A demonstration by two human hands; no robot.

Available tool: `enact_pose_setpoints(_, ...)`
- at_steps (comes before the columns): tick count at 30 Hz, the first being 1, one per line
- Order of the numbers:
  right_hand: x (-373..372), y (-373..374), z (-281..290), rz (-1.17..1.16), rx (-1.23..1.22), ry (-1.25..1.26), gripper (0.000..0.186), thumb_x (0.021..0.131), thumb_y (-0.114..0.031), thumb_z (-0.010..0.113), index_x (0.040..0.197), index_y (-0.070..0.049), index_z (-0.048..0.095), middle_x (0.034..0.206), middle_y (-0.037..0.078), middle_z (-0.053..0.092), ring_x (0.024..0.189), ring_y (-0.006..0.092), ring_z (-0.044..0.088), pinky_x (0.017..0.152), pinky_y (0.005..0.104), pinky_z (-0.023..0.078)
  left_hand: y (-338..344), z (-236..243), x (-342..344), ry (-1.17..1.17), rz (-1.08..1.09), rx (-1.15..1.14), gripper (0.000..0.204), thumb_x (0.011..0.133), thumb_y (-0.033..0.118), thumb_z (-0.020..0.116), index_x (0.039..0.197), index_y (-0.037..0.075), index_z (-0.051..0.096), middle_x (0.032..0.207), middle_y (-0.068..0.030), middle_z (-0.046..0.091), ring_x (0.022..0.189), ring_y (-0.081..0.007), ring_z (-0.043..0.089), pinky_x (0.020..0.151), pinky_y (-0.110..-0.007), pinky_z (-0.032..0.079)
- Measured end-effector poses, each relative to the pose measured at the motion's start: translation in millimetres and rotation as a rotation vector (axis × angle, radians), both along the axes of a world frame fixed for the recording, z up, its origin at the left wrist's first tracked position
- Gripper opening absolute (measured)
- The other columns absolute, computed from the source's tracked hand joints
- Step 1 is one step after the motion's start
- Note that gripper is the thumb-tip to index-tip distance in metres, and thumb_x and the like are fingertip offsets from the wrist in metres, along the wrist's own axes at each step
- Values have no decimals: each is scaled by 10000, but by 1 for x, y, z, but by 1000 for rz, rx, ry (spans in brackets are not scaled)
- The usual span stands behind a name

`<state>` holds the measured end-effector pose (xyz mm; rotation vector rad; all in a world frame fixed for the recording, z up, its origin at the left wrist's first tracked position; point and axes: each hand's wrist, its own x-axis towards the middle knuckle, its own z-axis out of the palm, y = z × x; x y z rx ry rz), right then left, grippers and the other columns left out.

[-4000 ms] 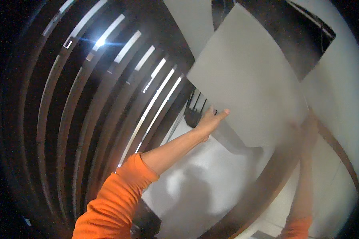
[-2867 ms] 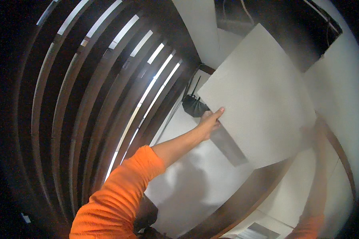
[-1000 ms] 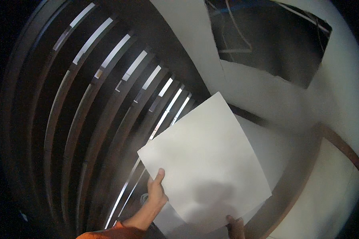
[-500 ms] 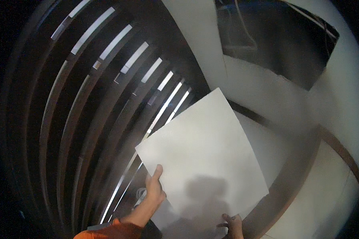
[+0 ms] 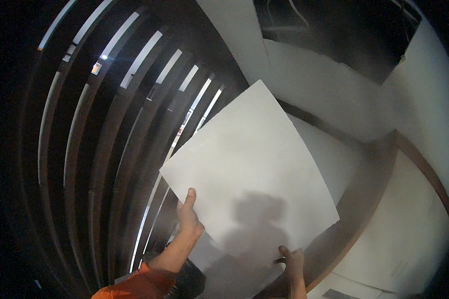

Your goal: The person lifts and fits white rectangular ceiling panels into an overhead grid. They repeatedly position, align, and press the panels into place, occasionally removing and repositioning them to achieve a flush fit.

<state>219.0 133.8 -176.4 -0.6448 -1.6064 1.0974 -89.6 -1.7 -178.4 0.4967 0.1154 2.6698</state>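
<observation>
L hand [image 5: 188,219] & R hand [image 5: 290,259] are both gripping the big white board [image 5: 249,169], one per bottom edge, keeping it flat & steady.

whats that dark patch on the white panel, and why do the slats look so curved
Head view: the dark patch is a shadow cast on the lower part of the white panel, between the left hand and right hand; the dark slats bow because the fisheye lens bends straight edges toward the rim; bright strips glare between them, and the corners are black.
</observation>
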Motion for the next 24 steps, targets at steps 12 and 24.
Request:
enact_pose_setpoints(12,-13,1,-17,-23,4,-70,388,843,-141,789,1137,60,636,998,146,698,700,230,678,511,333,593,2,-25,-17,-42,-16,-36,604,977,306,701,1470,51,460,1353,-129,578,1256,-302,568,1061,-486,476)
enact_pose_setpoints(24,-5,-41,-19,-186,-13,17,490,799,-237,856,1115,52,619,1002,155,664,777,244,692,518,338,595,22,-26,-24,43,-62,-64,589,981,382,696,1408,28,496,1332,-135,599,1232,-282,589,1038,-469,503)
